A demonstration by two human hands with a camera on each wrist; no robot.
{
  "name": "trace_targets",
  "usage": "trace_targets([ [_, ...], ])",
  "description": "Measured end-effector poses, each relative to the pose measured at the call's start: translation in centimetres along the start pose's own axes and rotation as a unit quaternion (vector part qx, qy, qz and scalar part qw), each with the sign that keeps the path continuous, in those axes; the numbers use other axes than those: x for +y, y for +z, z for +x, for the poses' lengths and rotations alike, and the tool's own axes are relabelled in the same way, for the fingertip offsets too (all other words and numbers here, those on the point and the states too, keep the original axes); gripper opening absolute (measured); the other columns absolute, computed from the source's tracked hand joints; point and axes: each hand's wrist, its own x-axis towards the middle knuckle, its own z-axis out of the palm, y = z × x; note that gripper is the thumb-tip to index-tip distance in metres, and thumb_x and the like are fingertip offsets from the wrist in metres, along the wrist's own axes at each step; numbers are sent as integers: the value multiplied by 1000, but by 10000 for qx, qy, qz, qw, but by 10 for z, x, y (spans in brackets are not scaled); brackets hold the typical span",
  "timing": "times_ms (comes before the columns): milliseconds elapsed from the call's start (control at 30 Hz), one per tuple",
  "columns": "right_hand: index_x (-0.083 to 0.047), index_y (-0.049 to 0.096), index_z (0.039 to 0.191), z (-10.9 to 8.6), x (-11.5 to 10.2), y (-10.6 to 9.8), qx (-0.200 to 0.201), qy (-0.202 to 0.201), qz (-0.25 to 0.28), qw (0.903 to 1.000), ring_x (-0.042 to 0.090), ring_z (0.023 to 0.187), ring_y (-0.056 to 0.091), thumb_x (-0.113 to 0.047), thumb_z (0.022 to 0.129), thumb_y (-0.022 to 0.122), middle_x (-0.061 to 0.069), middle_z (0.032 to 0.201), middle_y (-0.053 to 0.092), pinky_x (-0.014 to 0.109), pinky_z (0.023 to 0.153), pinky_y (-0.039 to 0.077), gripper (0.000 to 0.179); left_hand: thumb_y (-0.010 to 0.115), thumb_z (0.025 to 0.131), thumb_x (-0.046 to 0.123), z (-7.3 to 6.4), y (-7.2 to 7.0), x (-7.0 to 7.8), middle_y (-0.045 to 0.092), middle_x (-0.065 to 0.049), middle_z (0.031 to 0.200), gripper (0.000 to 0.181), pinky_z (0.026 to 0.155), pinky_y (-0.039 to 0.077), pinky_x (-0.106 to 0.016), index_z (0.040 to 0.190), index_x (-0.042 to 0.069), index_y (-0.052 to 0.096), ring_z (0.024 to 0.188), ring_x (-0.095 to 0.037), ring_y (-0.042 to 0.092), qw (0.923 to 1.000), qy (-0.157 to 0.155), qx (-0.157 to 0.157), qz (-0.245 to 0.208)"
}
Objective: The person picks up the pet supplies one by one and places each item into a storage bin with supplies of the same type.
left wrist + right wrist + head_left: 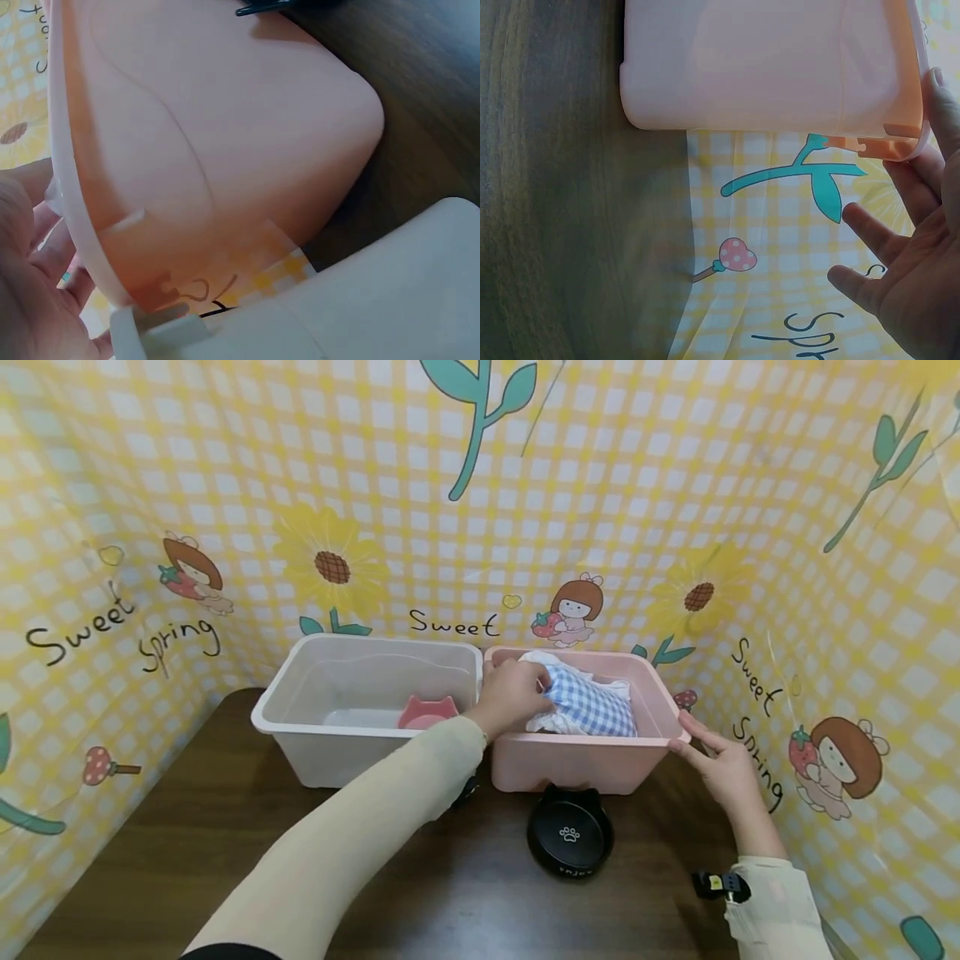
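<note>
A pink plastic bin (577, 768) stands at the back of the table. In it lies a blue-and-white checked cloth (596, 703) with white ruffled trim. My left hand (513, 695) reaches over the bin's left end, its curled fingers at the cloth's ruffled edge; a bit of white shows between the fingers (56, 251) beside the rim in the left wrist view. At the bin's front right corner my right hand (720, 768) grips the rim, thumb and forefinger on it. The right wrist view shows the other fingers (877, 232) spread away from the wall.
A light grey bin (330, 760) stands against the pink one on the left, with a pink cat-eared dish (427, 712) inside. A black cat-eared bowl (570, 831) with a paw print sits before the pink bin. Yellow checked cloth (420, 543) walls the wooden table.
</note>
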Motion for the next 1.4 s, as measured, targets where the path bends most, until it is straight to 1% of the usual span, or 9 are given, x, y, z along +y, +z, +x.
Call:
trace_targets([
  [133, -22, 51, 150, -2, 1, 0, -4, 30, 0, 10000, 35, 150, 33, -49, 93, 73, -3, 152, 47, 61, 117, 29, 66, 85, 83, 36, -5, 0, -4, 71, 11, 93, 26, 112, 24, -58, 103, 21, 75, 96, -11, 61, 9998, -9, -161, 69],
  [233, -23, 51, 150, -2, 0, -1, 1, -10, 0, 10000, 35, 150, 34, -49, 93, 73, -2, 152, 47, 61, 117, 30, 66, 85, 83, 35, -6, 3, -8, 71, 12, 93, 25, 107, 26, -57, 101, 21, 75, 95, -11, 60, 9994, -8, -202, 274],
  [467, -22, 50, 150, -2, -1, 0, -29, -71, 99, 9999, 34, 149, 34, -48, 94, 73, -1, 152, 47, 58, 117, 31, 66, 84, 83, 33, -10, 5, -12, 65, 10, 76, 19, 105, 26, -59, 84, 22, 68, 89, -17, 56, 9955, -22, -376, 871],
  [600, -22, 49, 151, -2, 0, 1, -49, -86, 113, 9999, 34, 150, 33, -49, 93, 72, 1, 153, 45, 58, 117, 31, 67, 83, 82, 32, -15, 0, -11, 67, 7, 78, 18, 105, 26, -59, 81, 20, 69, 92, -20, 56, 9942, -176, -291, 1020],
  [700, -21, 49, 151, -2, 1, 0, -50, -80, 122, 9999, 34, 150, 33, -49, 93, 72, 1, 153, 45, 57, 118, 30, 68, 82, 84, 32, -17, -1, -14, 72, 7, 86, 16, 103, 27, -59, 87, 19, 73, 96, -21, 58, 9960, -285, -145, 834],
  [900, -18, 49, 150, -1, 1, 1, -54, -180, 231, 9996, 32, 150, 33, -47, 94, 72, 2, 153, 46, 56, 118, 30, 67, 82, 86, 34, -22, -4, -21, 73, 8, 94, 21, 101, 28, -55, 100, 19, 77, 98, -17, 61, 9985, -339, -81, 421],
  [1133, -19, 50, 150, -1, 2, 2, 0, -185, 130, 9997, 32, 149, 35, -47, 94, 72, 1, 153, 46, 55, 118, 31, 67, 81, 88, 32, -39, -16, -24, 76, 7, 101, 23, 103, 27, -53, 106, 18, 77, 104, -14, 65, 9998, -100, -48, -175],
  [1267, -18, 50, 150, -1, 3, 2, 15, -176, 136, 9998, 31, 149, 35, -48, 93, 73, 1, 152, 47, 54, 118, 31, 68, 82, 88, 29, -51, -24, -25, 77, 5, 104, 25, 105, 28, -52, 107, 15, 77, 108, -15, 66, 9969, 42, 69, -782],
  [1400, -18, 49, 150, -1, 3, 2, -7, -157, 141, 9998, 33, 149, 34, -47, 94, 72, 2, 153, 46, 55, 118, 30, 68, 83, 87, 27, -60, -29, -26, 76, 2, 109, 27, 110, 41, -44, 109, 12, 76, 110, -18, 66, 9886, 164, 143, -1488],
])
